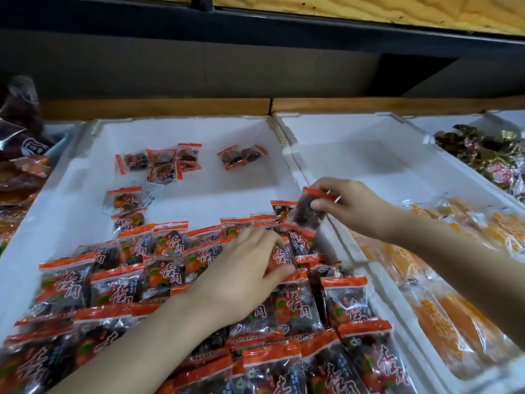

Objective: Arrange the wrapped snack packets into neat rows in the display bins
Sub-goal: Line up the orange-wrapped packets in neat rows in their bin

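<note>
Right hand [349,206] at 3 o'clock rim of white foam bin [199,129], thumb and fingertips pinching held packet [308,213], orange seal uppermost, lower end over far row

Left hand [244,268] palm-down on packet rows [119,282], fingers lightly bent, thumb against one packet; whether it grips, cannot tell

Rows fill 6 o'clock half of bin, overlapping, seals toward 12

Loose packets [159,163] at 11 o'clock on bin floor, single packet [241,156] at 12

Yellow-orange packets [454,308] in neighbouring bin [341,120], 4 o'clock
</note>
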Available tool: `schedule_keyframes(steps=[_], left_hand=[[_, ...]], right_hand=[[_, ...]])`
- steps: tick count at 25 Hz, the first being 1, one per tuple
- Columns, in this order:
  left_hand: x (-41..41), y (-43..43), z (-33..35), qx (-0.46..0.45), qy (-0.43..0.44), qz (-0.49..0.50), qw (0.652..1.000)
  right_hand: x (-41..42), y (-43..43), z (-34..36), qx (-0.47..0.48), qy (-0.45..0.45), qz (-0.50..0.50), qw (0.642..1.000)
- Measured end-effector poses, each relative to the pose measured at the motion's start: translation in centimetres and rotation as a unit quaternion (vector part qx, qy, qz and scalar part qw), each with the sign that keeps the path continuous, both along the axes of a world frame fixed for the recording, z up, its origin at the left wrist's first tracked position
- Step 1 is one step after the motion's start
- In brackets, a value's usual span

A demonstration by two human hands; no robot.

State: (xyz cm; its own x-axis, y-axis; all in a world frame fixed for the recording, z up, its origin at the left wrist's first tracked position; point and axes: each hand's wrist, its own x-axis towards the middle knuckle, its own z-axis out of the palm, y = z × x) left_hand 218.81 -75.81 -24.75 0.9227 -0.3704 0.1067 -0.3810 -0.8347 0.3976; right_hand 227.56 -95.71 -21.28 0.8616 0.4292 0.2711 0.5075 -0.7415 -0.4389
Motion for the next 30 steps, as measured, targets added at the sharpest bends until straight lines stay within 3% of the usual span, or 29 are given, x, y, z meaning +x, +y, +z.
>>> schedule_keyframes(steps=[2, 3, 6, 8, 11, 13, 16, 18, 20, 22, 25, 28, 30], left_hand=[[0.2, -0.5, 0.4, -0.125, 0.029, 0.053, 0.99], [0.5, -0.8, 0.7, -0.226, 0.073, 0.072, 0.969], [1.2, -1.5, 2.0, -0.494, 0.201, 0.082, 0.842], [1.1, -1.7, 2.4, -0.553, 0.214, 0.089, 0.8], [0.9, -1.5, 2.3, -0.563, 0.198, 0.082, 0.798], [0.8, -1.3, 2.3, -0.55, 0.181, 0.07, 0.812], [0.9, -2.0, 2.2, -0.443, 0.129, 0.046, 0.886], [1.1, -2.8, 1.9, -0.387, 0.095, 0.042, 0.916], [1.4, -2.9, 1.5, -0.314, 0.06, 0.04, 0.947], [1.5, -2.5, 1.0, -0.164, 0.022, 0.043, 0.985], [1.2, -1.6, 0.3, 0.008, -0.006, 0.036, 0.999], [1.0, -1.2, -0.1, 0.045, 0.007, 0.032, 0.998], [1.0, -1.0, -0.2, 0.044, 0.004, 0.036, 0.998]], right_hand=[[-2.1, 0.1, 0.2, 0.146, -0.106, -0.008, 0.983], [-3.1, 0.2, 0.1, 0.165, -0.154, 0.012, 0.974], [-5.2, 0.5, -1.2, 0.059, -0.255, 0.113, 0.959], [-5.4, 0.4, -1.9, 0.024, -0.256, 0.139, 0.956], [-5.8, 0.0, -1.9, 0.048, -0.206, 0.15, 0.966], [-6.1, -0.3, -1.3, 0.099, -0.165, 0.115, 0.975], [-5.7, -0.2, 0.1, 0.164, -0.055, 0.023, 0.985], [-4.8, -0.3, 0.8, 0.18, 0.045, 0.017, 0.982], [-3.6, -0.7, 1.4, 0.167, 0.044, -0.011, 0.985], [-2.2, -1.2, 1.5, 0.137, 0.007, -0.045, 0.99], [-0.6, -0.9, 0.4, 0.013, 0.047, -0.016, 0.999], [0.2, 0.0, -1.1, -0.081, 0.132, 0.049, 0.987], [0.4, 0.4, -1.7, -0.123, 0.127, 0.068, 0.982]])
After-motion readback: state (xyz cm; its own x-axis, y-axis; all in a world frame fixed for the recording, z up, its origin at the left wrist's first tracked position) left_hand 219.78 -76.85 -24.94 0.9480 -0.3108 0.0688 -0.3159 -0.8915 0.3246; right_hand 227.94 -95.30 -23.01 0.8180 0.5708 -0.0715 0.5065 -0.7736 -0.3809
